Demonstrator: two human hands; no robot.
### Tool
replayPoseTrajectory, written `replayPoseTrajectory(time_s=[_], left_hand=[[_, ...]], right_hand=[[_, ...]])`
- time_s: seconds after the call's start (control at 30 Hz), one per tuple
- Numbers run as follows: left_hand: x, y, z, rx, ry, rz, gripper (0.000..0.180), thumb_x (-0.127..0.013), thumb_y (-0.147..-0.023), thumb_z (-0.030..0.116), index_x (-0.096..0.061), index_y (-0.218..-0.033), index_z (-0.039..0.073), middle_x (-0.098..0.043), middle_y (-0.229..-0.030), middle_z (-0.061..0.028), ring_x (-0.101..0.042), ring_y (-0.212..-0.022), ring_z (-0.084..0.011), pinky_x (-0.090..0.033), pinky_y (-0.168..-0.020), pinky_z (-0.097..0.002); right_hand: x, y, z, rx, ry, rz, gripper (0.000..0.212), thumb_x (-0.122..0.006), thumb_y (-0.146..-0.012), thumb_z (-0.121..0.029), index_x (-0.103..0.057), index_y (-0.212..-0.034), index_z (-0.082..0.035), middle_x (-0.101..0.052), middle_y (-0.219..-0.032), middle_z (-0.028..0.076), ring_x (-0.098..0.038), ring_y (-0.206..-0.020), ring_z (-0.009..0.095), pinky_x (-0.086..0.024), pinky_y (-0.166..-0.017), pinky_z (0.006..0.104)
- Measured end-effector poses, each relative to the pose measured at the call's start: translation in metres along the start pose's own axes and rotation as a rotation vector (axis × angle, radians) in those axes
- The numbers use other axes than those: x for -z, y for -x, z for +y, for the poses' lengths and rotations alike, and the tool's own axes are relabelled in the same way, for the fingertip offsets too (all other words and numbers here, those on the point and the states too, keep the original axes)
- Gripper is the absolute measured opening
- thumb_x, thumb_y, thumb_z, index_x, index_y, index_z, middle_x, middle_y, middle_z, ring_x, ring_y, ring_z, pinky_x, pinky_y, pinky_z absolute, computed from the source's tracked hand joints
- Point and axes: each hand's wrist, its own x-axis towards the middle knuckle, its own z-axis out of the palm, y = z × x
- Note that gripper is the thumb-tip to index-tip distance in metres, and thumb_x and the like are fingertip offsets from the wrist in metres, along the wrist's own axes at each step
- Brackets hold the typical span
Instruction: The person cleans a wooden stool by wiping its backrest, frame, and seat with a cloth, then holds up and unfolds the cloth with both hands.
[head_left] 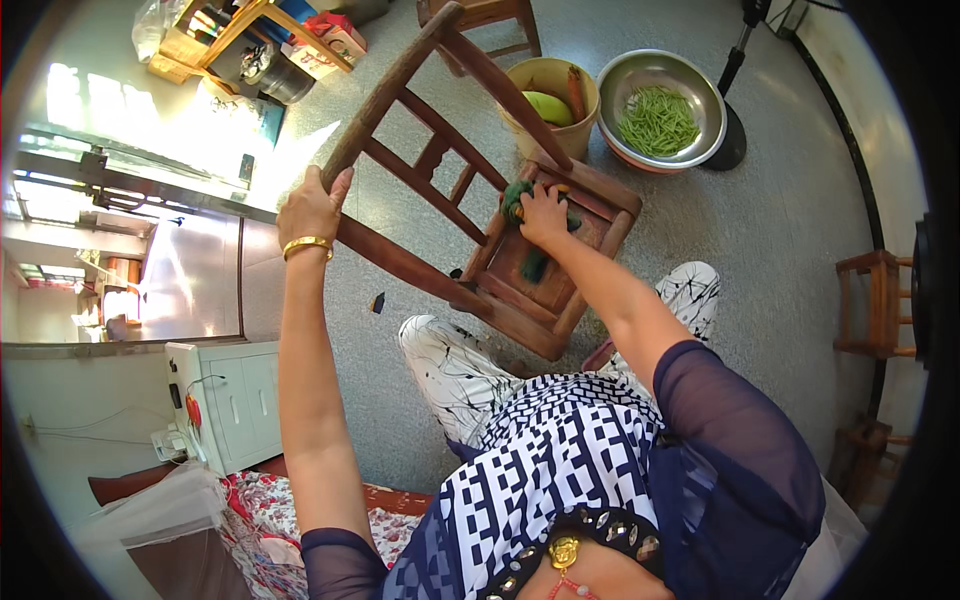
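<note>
A brown wooden chair leans in front of me, its open-slatted back toward the upper left. My left hand is closed around a rail of the chair's back, with a gold bangle at the wrist. Over the seat, my right hand presses a bunched green cloth near the foot of the back slats. The fingers are bent over the cloth and partly hide it. Another dark green patch shows on the seat; whether it belongs to the cloth I cannot tell.
Beyond the chair stand a yellowish bucket with produce inside and a metal basin of cut green beans. A stool is behind them, another stool at the right wall. A white cabinet stands left, beside flowered bedding.
</note>
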Motion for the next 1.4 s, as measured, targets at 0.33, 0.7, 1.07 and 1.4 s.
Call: replayPoseTrajectory(time_s=[0.33,0.7,1.07,1.4], left_hand=[[0.007,0.001,-0.004,0.010,0.080,-0.082,0.063,-0.040,-0.085,0.065,-0.052,-0.102,0.006,-0.064,-0.092,-0.0226,-0.062,-0.090,-0.0401,-0.048,-0.078,-0.0483],[0.010,0.002,-0.028,-0.045,0.223,-0.212,0.070,-0.037,-0.084,0.069,-0.052,-0.116,0.008,-0.062,-0.107,-0.0207,-0.058,-0.103,-0.0370,-0.045,-0.089,-0.0439],[0.005,0.000,-0.021,-0.066,0.198,-0.123,0.069,-0.038,-0.084,0.068,-0.052,-0.118,0.009,-0.064,-0.100,-0.0223,-0.060,-0.098,-0.0393,-0.045,-0.086,-0.0470],[0.003,0.001,-0.021,-0.112,0.211,-0.041,0.067,-0.039,-0.084,0.067,-0.053,-0.116,0.010,-0.065,-0.091,-0.0233,-0.062,-0.090,-0.0401,-0.048,-0.080,-0.0473]], right_hand=[[-0.021,0.097,-0.022,0.437,0.018,-0.101,0.032,-0.071,-0.063,-0.019,-0.062,-0.094,-0.016,-0.051,-0.110,0.008,-0.045,-0.111,0.034,-0.043,-0.084,0.0466],[0.101,-0.009,-0.066,0.290,-0.840,0.110,0.030,-0.067,-0.061,-0.024,-0.063,-0.086,-0.008,-0.062,-0.079,0.017,-0.060,-0.080,0.036,-0.047,-0.071,0.0408],[0.143,-0.091,-0.142,0.363,-0.589,0.631,0.047,-0.071,-0.065,-0.024,-0.056,-0.106,-0.008,-0.054,-0.105,0.015,-0.051,-0.100,0.037,-0.043,-0.087,0.0442],[0.073,-0.075,-0.080,0.276,-0.605,0.498,0.050,-0.072,-0.065,-0.020,-0.053,-0.109,-0.008,-0.051,-0.108,0.014,-0.048,-0.102,0.038,-0.042,-0.089,0.0440]])
